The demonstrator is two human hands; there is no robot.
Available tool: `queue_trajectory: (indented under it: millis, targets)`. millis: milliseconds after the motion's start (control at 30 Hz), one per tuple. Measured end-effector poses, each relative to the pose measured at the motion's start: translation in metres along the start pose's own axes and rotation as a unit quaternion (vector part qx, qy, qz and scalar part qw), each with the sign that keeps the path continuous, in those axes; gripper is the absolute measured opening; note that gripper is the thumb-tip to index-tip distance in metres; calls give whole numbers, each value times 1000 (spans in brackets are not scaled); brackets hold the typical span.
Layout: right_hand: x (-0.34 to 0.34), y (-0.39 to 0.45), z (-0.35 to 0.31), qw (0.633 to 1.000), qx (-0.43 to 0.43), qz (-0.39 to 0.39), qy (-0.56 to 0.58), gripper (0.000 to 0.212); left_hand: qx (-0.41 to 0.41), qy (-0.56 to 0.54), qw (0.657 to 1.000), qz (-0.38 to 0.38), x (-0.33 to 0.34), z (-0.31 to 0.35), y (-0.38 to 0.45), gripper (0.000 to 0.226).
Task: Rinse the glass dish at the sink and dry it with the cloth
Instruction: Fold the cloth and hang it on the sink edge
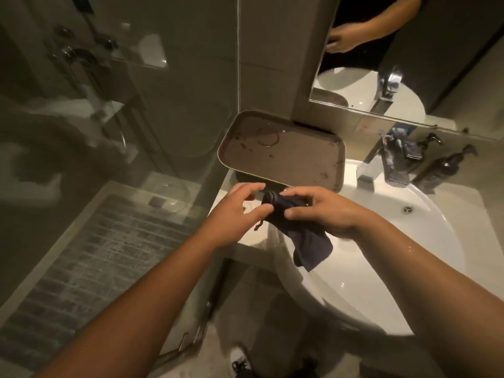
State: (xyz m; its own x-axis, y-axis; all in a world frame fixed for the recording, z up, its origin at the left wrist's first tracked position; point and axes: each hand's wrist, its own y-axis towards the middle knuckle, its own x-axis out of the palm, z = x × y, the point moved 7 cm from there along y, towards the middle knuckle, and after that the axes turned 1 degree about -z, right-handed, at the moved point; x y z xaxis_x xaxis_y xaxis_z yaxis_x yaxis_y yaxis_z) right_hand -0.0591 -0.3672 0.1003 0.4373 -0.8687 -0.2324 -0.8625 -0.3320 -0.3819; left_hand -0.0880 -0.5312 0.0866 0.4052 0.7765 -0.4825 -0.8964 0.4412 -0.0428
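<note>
To the far left a glass shower screen [81, 118] closes off a tiled shower floor [90, 249], and nothing there concerns the job. Coming right, the person's left hand [234, 214] hovers over the near-left corner of the desk [245, 238], fingers loosely curled toward the dark cloth [297, 233]; whether they pinch its edge or only brush it I cannot tell. Just beyond the hands a brown tray [281, 156], spotted with rings and drips, sits on the far-left corner of the desk against the wall. The right hand [324, 211] grips the bunched upper part of the cloth, thumb beneath and fingers over it, while the loose end hangs down over the rim of the white sink [409, 241]. The glass dish I cannot make out with any certainty; something pale lies under the hands, but it is hidden. Farther right stand the tap [392, 162] and a dark pump bottle [444, 165], with a mirror [409, 64] above. My guess is the cloth is being opened out for drying: it would pay to spread it flat across both palms, keep it clear of the wet basin, and steady the dish over the desk rather than the bowl.
</note>
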Motion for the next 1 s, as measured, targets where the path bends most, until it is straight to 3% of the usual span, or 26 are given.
queue_trajectory:
  millis: [100, 233, 367, 433, 500, 567, 700, 767, 867, 1000]
  targets:
    - [-9, -34, -9, 999, -19, 33, 5, 26, 57, -21, 995, -83, 11, 40, 0, 36]
    - [-24, -85, -7, 998, 15, 62, 23, 34, 105, -24, 988, -114, 25, 76, 0, 9]
    - [-38, -154, 18, 992, 119, 25, 26, 42, 120, -40, 978, -166, 48, 99, -11, 23]
    - [-43, -184, 35, 988, 148, 29, 36, 53, 130, -44, 971, -197, 62, 111, -20, 18]
    - [-40, -207, 54, 982, 163, 31, 92, 63, 132, -39, 965, -225, 77, 123, -29, 12]
    - [-32, -226, 68, 973, 169, 44, 151, 67, 142, -29, 957, -250, 95, 134, -40, 21]
    - [-31, -262, 91, 956, 140, 139, 215, 26, 158, -7, 940, -304, 130, 152, -69, 24]
    - [-25, -275, 101, 958, 120, 95, 243, 14, 144, 0, 931, -334, 146, 156, -85, 32]
    - [-19, -291, 120, 962, 131, 45, 236, 27, 124, 17, 918, -377, 167, 152, -110, 32]
    - [-15, -305, 128, 964, 155, 59, 208, 28, 105, 41, 910, -398, 182, 142, -132, 17]
